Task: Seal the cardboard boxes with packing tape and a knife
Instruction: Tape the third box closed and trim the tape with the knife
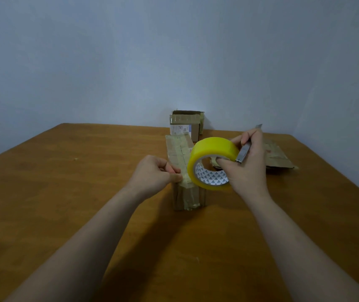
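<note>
A long narrow cardboard box [179, 149] lies in the middle of the wooden table, with tape along its top and over its near end. My left hand [154, 175] pinches the loose tape end against the box's near top edge. My right hand [247, 164] holds the yellow tape roll [212, 151] just right of the box, thumb inside the core. The same hand also grips a metal utility knife [245, 150], whose blade tip sticks up behind the fingers.
A small taped box with a white label [186, 125] stands at the back by the wall. A flattened cardboard piece [278, 158] lies to the right, behind my right hand. The table [65, 192] ends at the wall.
</note>
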